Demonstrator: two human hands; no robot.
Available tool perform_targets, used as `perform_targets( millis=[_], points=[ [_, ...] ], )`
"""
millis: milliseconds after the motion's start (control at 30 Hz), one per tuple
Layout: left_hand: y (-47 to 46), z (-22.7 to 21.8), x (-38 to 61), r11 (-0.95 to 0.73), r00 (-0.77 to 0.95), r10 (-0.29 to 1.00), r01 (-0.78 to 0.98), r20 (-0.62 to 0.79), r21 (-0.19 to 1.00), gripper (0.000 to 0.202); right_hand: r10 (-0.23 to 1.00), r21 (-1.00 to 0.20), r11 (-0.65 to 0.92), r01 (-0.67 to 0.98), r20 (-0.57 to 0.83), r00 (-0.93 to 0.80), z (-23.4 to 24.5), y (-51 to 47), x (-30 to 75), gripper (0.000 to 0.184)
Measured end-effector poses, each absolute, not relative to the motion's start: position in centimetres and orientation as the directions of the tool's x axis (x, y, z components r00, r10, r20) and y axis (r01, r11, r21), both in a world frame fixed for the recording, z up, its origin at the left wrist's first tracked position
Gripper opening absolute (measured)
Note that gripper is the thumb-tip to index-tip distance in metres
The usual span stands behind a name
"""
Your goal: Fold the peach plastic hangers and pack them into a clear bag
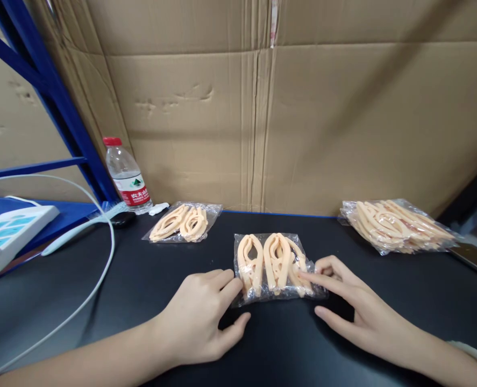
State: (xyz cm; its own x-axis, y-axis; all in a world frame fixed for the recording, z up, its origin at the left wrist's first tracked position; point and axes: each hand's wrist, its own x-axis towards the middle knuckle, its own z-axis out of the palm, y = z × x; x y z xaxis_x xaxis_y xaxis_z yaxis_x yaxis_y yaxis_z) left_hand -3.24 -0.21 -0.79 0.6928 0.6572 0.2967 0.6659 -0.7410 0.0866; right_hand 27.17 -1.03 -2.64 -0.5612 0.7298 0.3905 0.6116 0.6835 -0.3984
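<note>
A clear plastic bag of peach-coloured plastic clips (272,264) lies flat on the black table (149,274) right in front of me. My left hand (201,317) rests on the table with its fingers stretched out, the fingertips touching the bag's left edge. My right hand (349,301) lies open at the bag's right side, its index finger laid on the bag's lower right corner. Neither hand grips anything.
A second small bag of clips (182,221) lies further back left. A larger pile of bagged clips (397,226) sits at the back right. A water bottle (126,174), a white cable (101,269) and a white device (8,231) stand at the left; a cardboard wall (303,118) closes the back.
</note>
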Motion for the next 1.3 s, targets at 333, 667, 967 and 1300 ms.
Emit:
perform_targets(
  millis=[333, 667, 967, 1300],
  points=[
    [0.8, -0.4, -3.5, -0.847, 0.847, 0.452, 0.506, 0.281, -0.164, 0.017, 0.531, -0.020, 0.796, 0.604, 0.500, -0.684, -3.3, 0.6, 28.8, 0.034],
    [1.5, 0.3, -3.7, -0.847, 0.914, 0.331, 0.398, 0.235, -0.353, 0.030, 0.460, -0.147, 0.871, 0.468, 0.576, -0.676, -3.2, 1.5, 28.9, 0.024],
    [1.8, 0.8, -4.1, -0.918, 0.822, 0.364, 0.395, 0.437, 0.021, 0.021, 0.600, -0.412, 0.795, 0.444, 0.637, -0.484, -2.4, 0.5, 28.3, 0.014],
    [2.4, 2.4, -0.5, -0.581, 0.131, 0.804, 0.377, 0.580, 0.721, 0.025, 0.662, -0.642, 0.687, 0.342, 0.746, 0.071, 0.5, 1.3, 24.5, 0.014]
  ],
)
